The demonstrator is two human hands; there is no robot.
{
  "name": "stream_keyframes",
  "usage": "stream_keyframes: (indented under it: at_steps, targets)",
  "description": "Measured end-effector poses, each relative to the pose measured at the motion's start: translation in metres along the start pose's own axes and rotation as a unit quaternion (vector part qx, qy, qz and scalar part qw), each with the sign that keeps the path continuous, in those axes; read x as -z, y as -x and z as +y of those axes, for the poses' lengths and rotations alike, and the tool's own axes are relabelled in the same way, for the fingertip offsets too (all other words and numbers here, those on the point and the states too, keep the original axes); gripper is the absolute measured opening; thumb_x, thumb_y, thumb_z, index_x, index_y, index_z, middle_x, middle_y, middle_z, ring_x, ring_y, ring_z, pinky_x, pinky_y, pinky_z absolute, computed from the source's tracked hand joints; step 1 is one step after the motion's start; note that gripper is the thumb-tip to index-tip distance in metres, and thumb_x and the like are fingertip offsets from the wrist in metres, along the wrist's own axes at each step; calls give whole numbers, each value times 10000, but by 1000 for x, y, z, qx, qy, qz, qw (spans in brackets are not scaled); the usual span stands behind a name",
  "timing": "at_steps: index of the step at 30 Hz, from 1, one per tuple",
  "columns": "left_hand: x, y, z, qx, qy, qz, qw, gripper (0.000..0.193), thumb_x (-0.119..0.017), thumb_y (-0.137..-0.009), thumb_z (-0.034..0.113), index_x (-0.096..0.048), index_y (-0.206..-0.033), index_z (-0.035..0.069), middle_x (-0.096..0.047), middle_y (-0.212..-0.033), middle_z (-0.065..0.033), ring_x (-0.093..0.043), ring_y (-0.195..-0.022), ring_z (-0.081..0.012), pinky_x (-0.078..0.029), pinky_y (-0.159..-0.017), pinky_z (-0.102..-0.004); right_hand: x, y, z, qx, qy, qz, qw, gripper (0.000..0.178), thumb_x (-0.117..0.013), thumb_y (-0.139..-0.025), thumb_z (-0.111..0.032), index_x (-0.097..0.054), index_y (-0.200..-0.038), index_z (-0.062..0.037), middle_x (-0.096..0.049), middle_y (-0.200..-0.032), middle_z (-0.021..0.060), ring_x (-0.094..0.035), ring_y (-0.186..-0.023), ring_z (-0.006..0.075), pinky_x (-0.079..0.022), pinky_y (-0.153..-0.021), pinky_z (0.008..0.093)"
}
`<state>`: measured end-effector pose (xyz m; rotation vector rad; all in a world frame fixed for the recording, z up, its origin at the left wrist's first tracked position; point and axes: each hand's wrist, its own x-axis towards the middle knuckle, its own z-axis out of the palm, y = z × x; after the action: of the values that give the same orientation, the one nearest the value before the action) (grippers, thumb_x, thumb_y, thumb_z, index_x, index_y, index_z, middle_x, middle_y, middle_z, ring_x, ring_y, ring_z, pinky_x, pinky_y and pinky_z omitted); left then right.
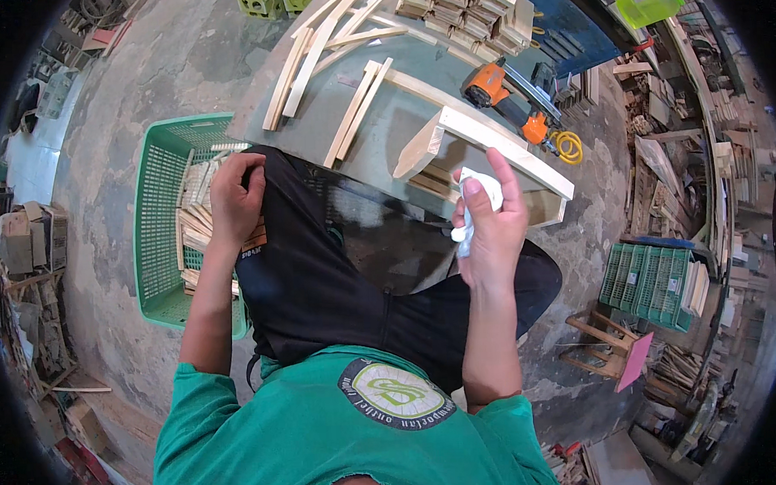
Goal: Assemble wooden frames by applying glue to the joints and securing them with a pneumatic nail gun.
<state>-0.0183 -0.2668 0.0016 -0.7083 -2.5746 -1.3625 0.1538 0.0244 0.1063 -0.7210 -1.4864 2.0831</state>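
Note:
My left hand (236,196) rests on my left knee in black trousers, its fingers curled in and nothing visible in them. My right hand (495,217) is raised over the near edge of the workbench, closed round a small white squeeze bottle (465,233) with a rounded white end pointing down. The fingers cover part of the bottle, and the index finger sticks up. Just beyond this hand, a pale wooden frame (496,145) stands on the grey workbench top (319,99). It has a long rail and a board with a rounded end.
Loose wood strips (313,61) and stacked wood blocks (465,13) lie on the bench. An orange nail gun (488,86) with a yellow coiled hose (566,147) lies behind the frame. Left of my leg is a green crate (153,242) of wood pieces. A small stool (610,348) stands right.

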Motion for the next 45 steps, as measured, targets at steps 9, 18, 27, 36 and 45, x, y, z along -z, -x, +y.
stream_keyframes:
  at_steps: [9,18,27,36,45]
  targets:
    - [-3,-7,2,-7,-26,-6,1000,111,-700,-926,88,-698,-1019,28,-690,-976,-119,-655,-967,-327,-497,-884,-414,-5,-24,-20,69,242,-5,968,200,-821,-945,-137,-765,-1074,5,-700,-851,0,-563,-661,25,-423,-568,194]
    - [-3,-6,-6,1,-13,1,1000,115,-698,-928,90,-693,-1024,27,-694,-971,-112,-659,-948,-323,-492,-892,-410,-13,-39,-22,86,372,-39,924,159,-814,-926,-124,-771,-1018,-2,-710,-866,-5,-591,-761,43,-467,-671,215]
    - [-2,-6,-5,2,-15,1,1000,109,-697,-931,93,-701,-1022,33,-702,-973,-108,-667,-946,-317,-490,-887,-402,-17,-43,-24,116,425,-43,897,150,-804,-915,-125,-774,-1000,-5,-729,-855,21,-607,-757,67,-492,-700,245]
    - [-2,-6,-5,18,-12,-4,1000,106,-699,-929,91,-701,-1016,30,-706,-970,-109,-671,-954,-311,-489,-898,-397,-17,-39,-25,110,441,-51,889,136,-795,-892,-126,-775,-975,-19,-724,-824,35,-630,-766,92,-503,-724,265]
    - [-1,-8,-2,7,-6,2,1000,99,-695,-929,77,-696,-1010,19,-701,-965,-120,-670,-943,-316,-497,-889,-398,-15,-36,-24,121,445,-51,886,133,-792,-886,-125,-772,-972,-25,-730,-816,39,-637,-760,96,-510,-716,274]
